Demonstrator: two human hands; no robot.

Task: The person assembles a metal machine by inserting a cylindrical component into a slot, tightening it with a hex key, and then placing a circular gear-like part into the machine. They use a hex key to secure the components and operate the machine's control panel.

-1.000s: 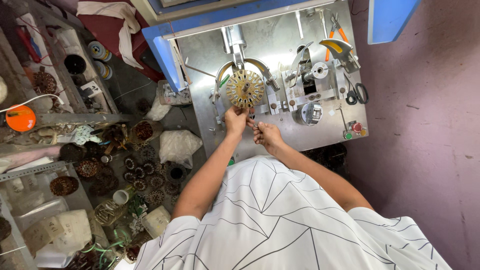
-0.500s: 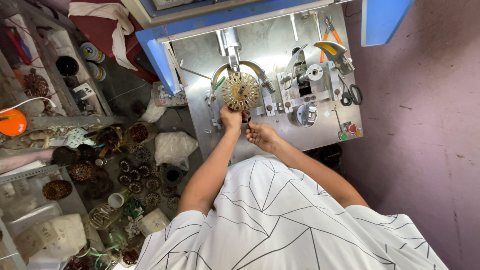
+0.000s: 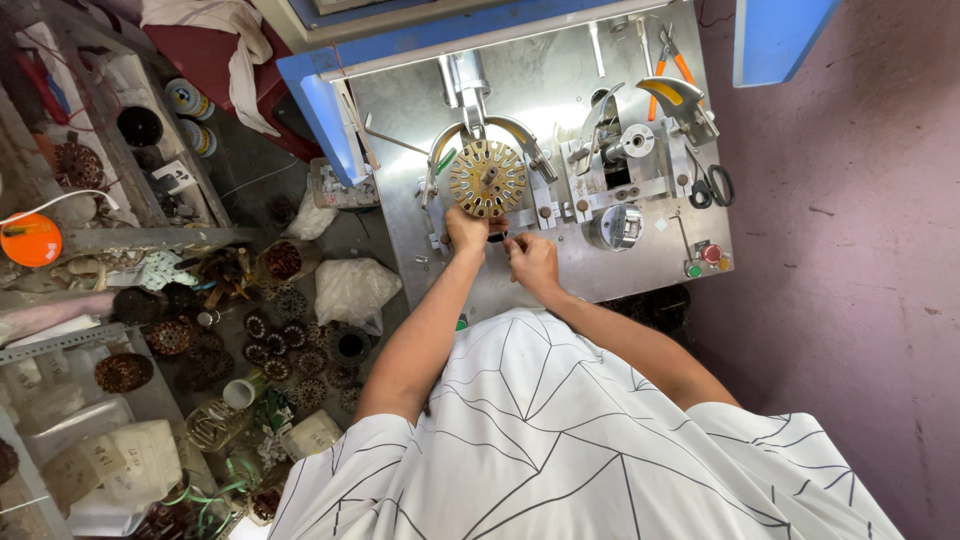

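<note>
Bright, even light falls from above and the view is sharp in the middle. The bare steel machine plate (image 3: 640, 260) throws pale glare near its top edge. The white line-patterned shirt (image 3: 560, 430) reads clean, nearly blown out. The cluttered floor at left (image 3: 180, 330) sits dimmer, with soft shadows. Wide-lens bending shows at the corners, and the lower-left edge goes slightly soft.

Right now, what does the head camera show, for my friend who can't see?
From above, a person's left hand touches a round toothed metal disc on a steel bench, with the right hand just beside it. Scissors lie at the right.
</note>
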